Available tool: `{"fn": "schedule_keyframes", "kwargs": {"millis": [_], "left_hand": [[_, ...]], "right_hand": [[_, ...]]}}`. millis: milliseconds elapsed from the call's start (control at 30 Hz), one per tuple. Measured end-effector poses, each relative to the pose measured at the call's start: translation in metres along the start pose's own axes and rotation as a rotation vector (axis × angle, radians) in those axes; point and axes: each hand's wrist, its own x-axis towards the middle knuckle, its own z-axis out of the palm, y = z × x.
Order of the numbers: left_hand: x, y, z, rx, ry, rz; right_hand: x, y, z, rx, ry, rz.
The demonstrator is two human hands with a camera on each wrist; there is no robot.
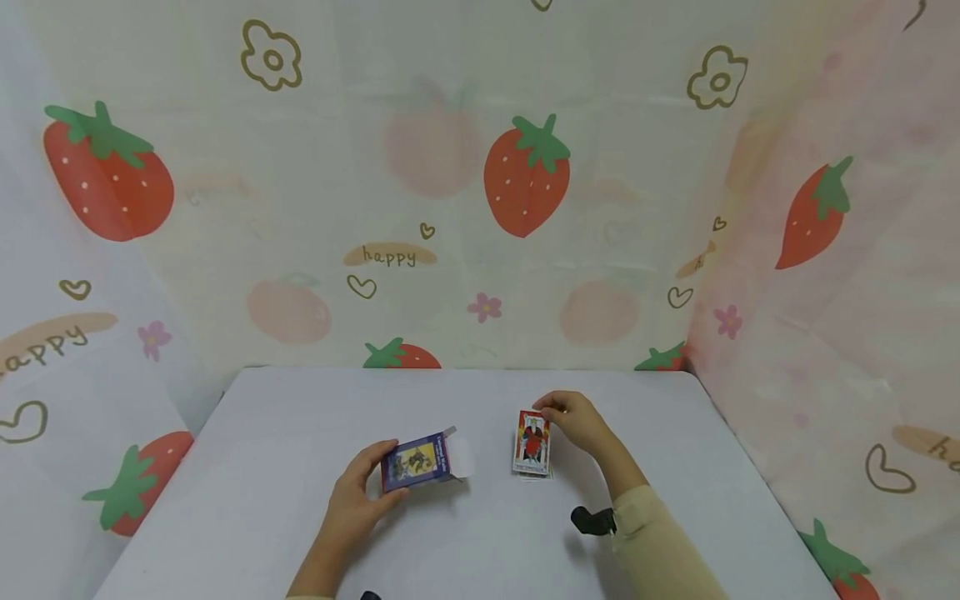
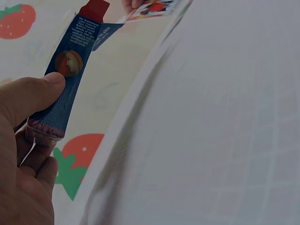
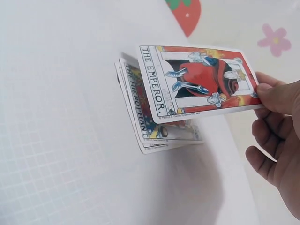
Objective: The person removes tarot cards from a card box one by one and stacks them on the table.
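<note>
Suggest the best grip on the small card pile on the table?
Probably pinch the card pile across its long edges from above: it lies flat on the table, slightly fanned, so edges are exposed. The right hand holds the Emperor card over it.

Glossy card stock on a matt bench

A smooth printed paper card (image 3: 199, 82) and a coated cardboard box (image 1: 417, 462) are shown on the matt white bench (image 1: 247, 467); thin cloth (image 1: 480, 183) is hung behind.

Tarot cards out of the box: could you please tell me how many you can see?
At least 3: The Emperor card, pinched at its end by the right hand, and about two more in a small pile on the table beneath. More may be hidden underneath it.
</note>
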Motion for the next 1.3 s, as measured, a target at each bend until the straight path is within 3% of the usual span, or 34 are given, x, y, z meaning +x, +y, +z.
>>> {"fn": "schedule_keyframes", "kwargs": {"millis": [400,600,833,1300], "left_hand": [[-0.001,-0.003,0.001,-0.017,-0.002,0.000],[-0.002,-0.002,0.001,-0.030,-0.008,-0.033],[-0.003,-0.001,0.001,-0.035,-0.010,-0.012],[-0.001,0.000,-0.001,-0.032,0.002,-0.017]], "right_hand": [[0.008,0.019,0.013,-0.016,-0.035,0.040],[0.010,0.028,0.019,-0.052,-0.016,0.029],[0.009,0.035,0.026,-0.057,0.003,0.066],[0.011,0.040,0.032,-0.095,0.025,0.006]]}}
